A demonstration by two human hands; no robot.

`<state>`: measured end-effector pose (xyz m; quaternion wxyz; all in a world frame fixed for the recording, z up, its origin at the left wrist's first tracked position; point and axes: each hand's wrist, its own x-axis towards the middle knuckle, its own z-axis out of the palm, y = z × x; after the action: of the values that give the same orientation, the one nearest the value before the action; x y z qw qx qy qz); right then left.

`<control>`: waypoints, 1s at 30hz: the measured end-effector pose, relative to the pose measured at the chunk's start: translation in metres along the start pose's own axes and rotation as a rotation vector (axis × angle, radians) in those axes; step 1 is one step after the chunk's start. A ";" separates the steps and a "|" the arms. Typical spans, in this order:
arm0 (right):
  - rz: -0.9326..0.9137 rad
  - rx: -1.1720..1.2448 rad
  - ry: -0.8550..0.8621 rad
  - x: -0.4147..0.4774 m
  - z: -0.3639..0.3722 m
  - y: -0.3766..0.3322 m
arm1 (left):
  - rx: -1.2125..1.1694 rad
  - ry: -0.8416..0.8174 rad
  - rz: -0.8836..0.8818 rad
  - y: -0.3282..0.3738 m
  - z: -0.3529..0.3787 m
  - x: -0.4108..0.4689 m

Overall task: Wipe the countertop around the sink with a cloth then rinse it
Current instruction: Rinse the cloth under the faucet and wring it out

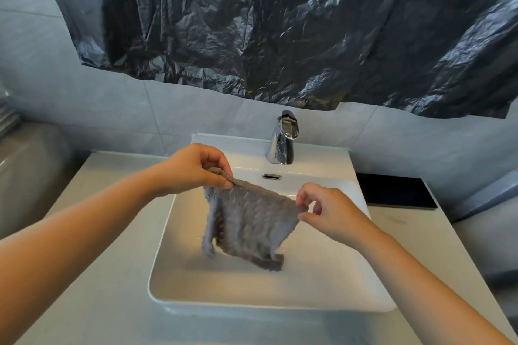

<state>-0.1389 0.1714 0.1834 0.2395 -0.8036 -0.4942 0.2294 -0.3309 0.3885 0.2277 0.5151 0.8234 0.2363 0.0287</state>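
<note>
A grey terry cloth hangs spread out over the white rectangular sink. My left hand pinches its upper left corner. My right hand pinches its upper right corner between thumb and forefinger. The cloth's lower edge dangles just above the basin floor. A chrome tap stands at the back of the sink, and no water is visibly running. The pale countertop surrounds the sink on the left, right and front.
A black flat device lies on the countertop at the right rear. Crumpled dark plastic sheeting covers the wall above the tap. A grey appliance stands to the left of the counter.
</note>
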 end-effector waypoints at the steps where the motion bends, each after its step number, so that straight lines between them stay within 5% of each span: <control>1: 0.013 -0.068 0.010 -0.001 -0.002 0.003 | -0.027 0.009 -0.006 0.001 0.001 0.001; 5: 0.034 -0.264 -0.002 -0.002 -0.004 0.014 | -0.123 0.002 -0.064 0.004 -0.001 0.003; 12: 0.076 0.162 0.100 -0.004 -0.018 0.019 | -0.054 0.140 -0.066 0.002 -0.002 0.011; 18: 0.035 -0.138 0.127 -0.003 -0.040 0.012 | 0.221 0.263 0.041 0.007 0.003 0.022; 23: 0.113 -0.272 0.051 -0.007 -0.053 0.017 | 0.394 0.196 0.024 0.012 -0.002 0.026; 30: 0.181 -0.502 0.080 -0.011 -0.042 0.029 | 0.316 0.219 0.047 0.017 0.002 0.035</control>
<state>-0.0979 0.1431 0.1998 0.0306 -0.8872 -0.4519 0.0885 -0.2935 0.3957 0.2344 0.3497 0.8913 0.2733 0.0927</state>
